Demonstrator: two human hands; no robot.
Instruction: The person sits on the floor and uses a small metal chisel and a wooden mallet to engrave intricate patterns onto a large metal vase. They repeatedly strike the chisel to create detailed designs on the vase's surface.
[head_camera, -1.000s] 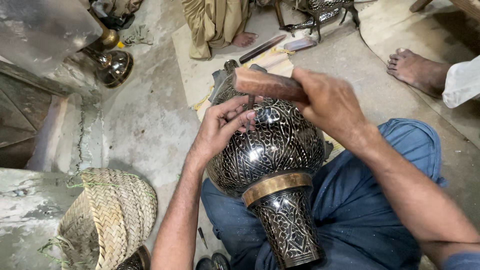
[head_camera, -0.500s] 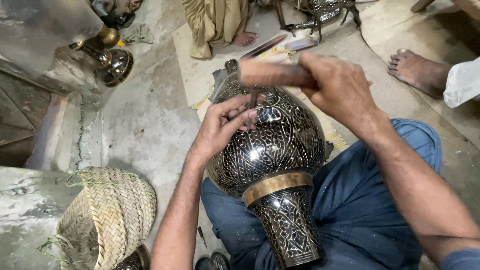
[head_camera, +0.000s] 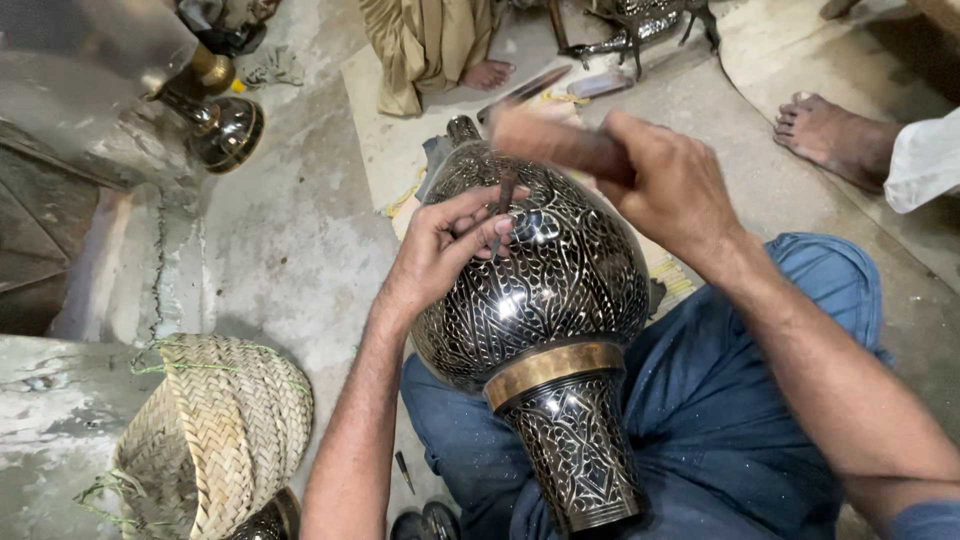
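You are resting a large black metal vase (head_camera: 545, 290) with dense silver engraving across your lap in blue trousers (head_camera: 740, 420), lying at the centre of the frame with its brass-banded neck pointing toward the bottom edge. Your left hand (head_camera: 450, 245) is lying on the vase's upper belly, its grip pinching a thin chisel (head_camera: 503, 205) whose tip is touching the engraved surface. Your right hand (head_camera: 670, 185) is hovering just above the vase, its grip wrapped tight around a wooden mallet (head_camera: 555, 140), blurred. A woven basket (head_camera: 215, 430) is sitting on the floor at lower left. Another person's bare foot (head_camera: 825, 130) is showing at upper right.
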